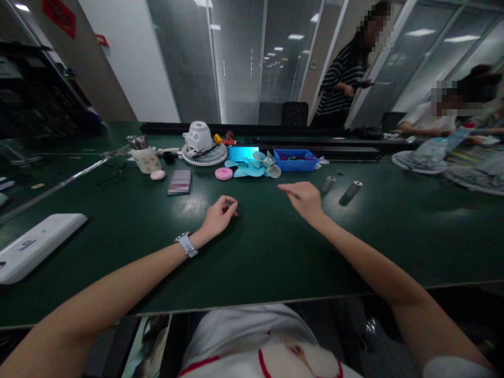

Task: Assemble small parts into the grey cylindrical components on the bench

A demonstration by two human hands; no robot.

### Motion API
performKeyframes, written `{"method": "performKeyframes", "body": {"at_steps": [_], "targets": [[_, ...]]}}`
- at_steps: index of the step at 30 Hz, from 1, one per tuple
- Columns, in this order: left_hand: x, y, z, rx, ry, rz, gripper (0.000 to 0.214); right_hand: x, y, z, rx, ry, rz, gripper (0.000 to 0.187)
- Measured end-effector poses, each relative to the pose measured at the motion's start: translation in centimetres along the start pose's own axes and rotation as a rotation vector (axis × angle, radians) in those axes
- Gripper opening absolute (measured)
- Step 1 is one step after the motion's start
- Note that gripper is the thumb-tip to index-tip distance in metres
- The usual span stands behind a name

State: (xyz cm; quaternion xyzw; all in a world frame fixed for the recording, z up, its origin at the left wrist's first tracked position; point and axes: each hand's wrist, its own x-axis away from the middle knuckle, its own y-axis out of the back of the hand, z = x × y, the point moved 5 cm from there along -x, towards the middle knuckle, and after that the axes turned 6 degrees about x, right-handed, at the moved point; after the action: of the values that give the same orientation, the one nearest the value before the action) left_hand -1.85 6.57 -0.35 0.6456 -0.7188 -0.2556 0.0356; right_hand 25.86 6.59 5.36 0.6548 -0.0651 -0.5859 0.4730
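Head view showed the left hand resting on the green surface, its grip pinched shut, thumb against forefinger; whether anything tiny sat between them I could not tell. The right hand hovered with a released, empty grip, near the metal cylinder lying to its right. This looked like the reaching stage: taking the cylinder called for shifting right and closing round it.
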Motion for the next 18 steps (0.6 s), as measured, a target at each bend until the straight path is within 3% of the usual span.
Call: {"method": "performKeyframes", "body": {"at_steps": [4,7,10,18], "targets": [[-0.1,-0.1,0.1,-0.009,0.001,0.007,0.029,-0.6,4.4,-10.9,0.279,-0.339,-0.231,0.031],[-0.1,-0.1,0.2,-0.006,-0.004,0.017,0.030,0.2,5.4,-15.9,0.323,-0.477,-0.256,0.034],[0.0,-0.1,0.1,-0.016,0.000,0.025,0.031,1.0,5.0,-17.8,0.289,-0.524,-0.234,0.033],[-0.1,-0.2,-0.2,-0.051,-0.004,0.040,0.030,1.7,3.3,-19.2,0.221,-0.551,-0.193,0.033]]}}
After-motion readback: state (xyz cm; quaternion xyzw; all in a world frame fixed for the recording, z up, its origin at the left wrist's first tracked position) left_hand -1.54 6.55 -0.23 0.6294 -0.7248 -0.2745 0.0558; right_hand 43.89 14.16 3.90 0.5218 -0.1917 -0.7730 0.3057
